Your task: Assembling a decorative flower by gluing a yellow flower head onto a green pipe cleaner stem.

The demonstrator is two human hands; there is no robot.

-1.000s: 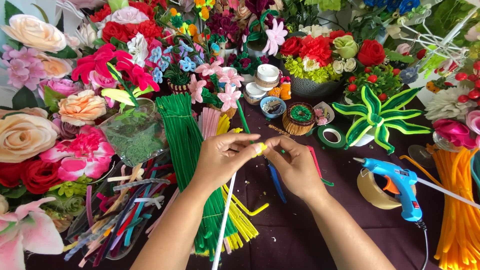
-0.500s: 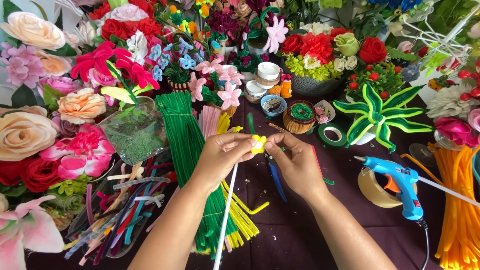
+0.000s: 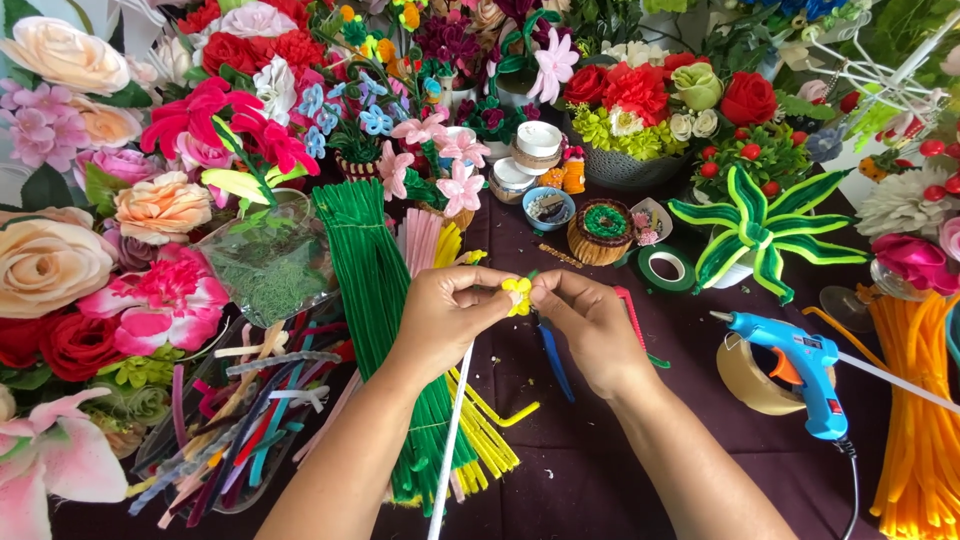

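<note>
A small yellow pipe-cleaner flower (image 3: 518, 294) is being shaped at the top of a white stem (image 3: 452, 430), over the middle of the dark bench (image 3: 600, 470). The left hand (image 3: 445, 312) is closed in a pinch on the flower's left side, the right hand (image 3: 592, 325) likewise on its right. The next move is judged to call for a fine twist. Counted: one flower, one white stem, one blue glue gun (image 3: 800, 365), one green pipe-cleaner bundle (image 3: 375, 290).
</note>
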